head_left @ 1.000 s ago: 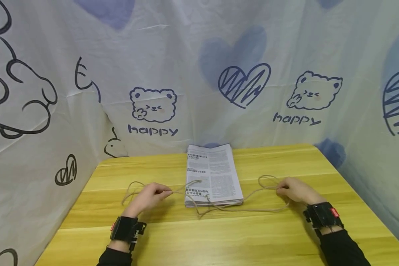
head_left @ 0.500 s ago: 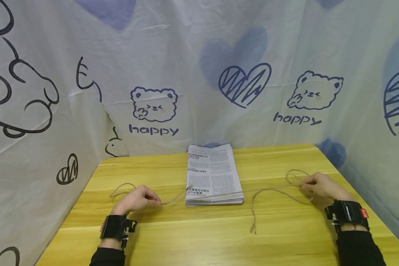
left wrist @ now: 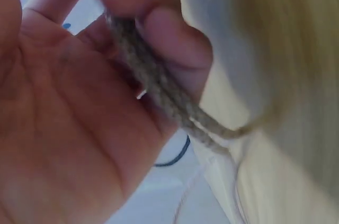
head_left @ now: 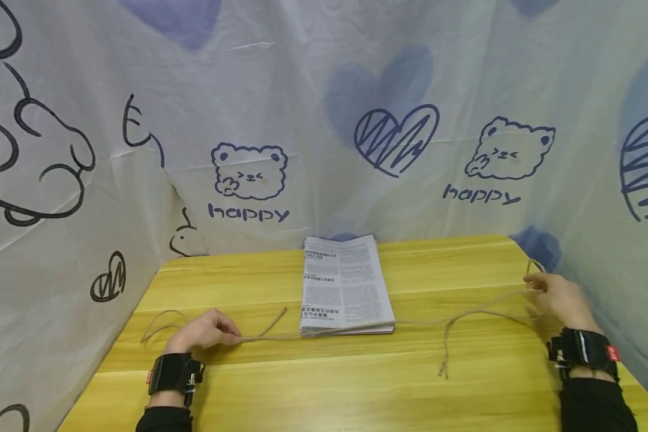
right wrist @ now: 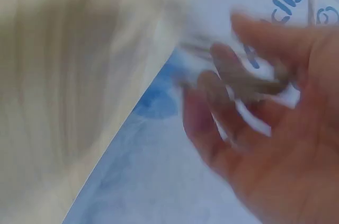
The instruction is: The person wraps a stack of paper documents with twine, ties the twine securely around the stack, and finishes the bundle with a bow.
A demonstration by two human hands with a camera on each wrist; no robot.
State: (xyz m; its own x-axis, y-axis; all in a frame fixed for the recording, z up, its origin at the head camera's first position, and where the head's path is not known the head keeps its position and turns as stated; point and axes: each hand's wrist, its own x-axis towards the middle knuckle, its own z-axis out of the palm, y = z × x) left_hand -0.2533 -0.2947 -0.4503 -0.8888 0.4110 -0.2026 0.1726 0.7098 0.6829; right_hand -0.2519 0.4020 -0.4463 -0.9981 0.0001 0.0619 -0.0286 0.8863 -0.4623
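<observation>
A thin tan twine [head_left: 418,323] stretches between the two hands, low across the front edge of a stack of folded newspapers [head_left: 348,282]. At the left, the left hand [head_left: 205,332] pinches it; in the left wrist view two strands of twine [left wrist: 153,78] run side by side under curled fingers [left wrist: 177,38]. Far to the right, the right hand [head_left: 561,297] holds the other part, with a small loop standing above its fingertips. Blur covers much of the right wrist view, where twine [right wrist: 254,83] crosses the bent fingers [right wrist: 198,113].
The yellow wood-grain table [head_left: 324,384] bears the newspapers near its back edge. A pale cloth [head_left: 324,120] printed with hearts and bears surrounds it at the back and sides. One loose twine end lies right of the stack, and a loop lies behind the left hand.
Both hands have moved apart, the left one leftward and the right one farther right. The twine between them has straightened from loose curves into a longer line.
</observation>
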